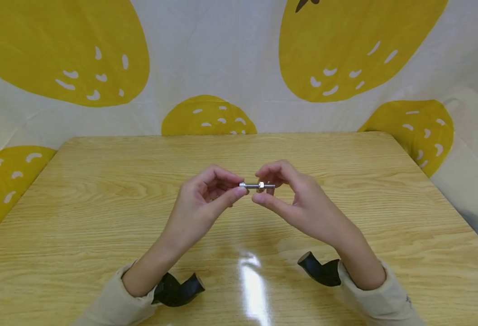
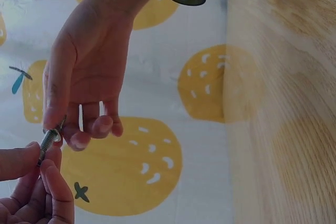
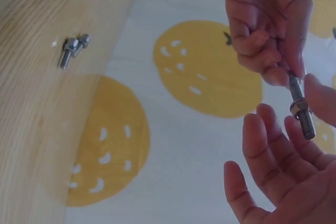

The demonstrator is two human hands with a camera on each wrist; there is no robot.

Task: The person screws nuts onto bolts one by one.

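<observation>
A silvery bolt (image 1: 251, 185) lies level in the air between both hands, over the table. My left hand (image 1: 196, 201) pinches its head end between thumb and index finger. Partway along the threaded shank sits a hex nut (image 1: 262, 184), with a thin ring against it. My right hand (image 1: 308, 203) curves around the nut end, its thumb and index finger spread on either side of the nut. In the right wrist view, the right fingers (image 3: 262, 156) are loosely spread, and the bolt's threaded end (image 3: 307, 128) points toward that palm.
Two small bolts (image 3: 68, 51) appear on the wood in the right wrist view. The wooden table (image 1: 100, 217) ends at a white cloth (image 1: 214, 54) with yellow fruit prints. Black wrist mounts (image 1: 182, 290) jut from both sleeves.
</observation>
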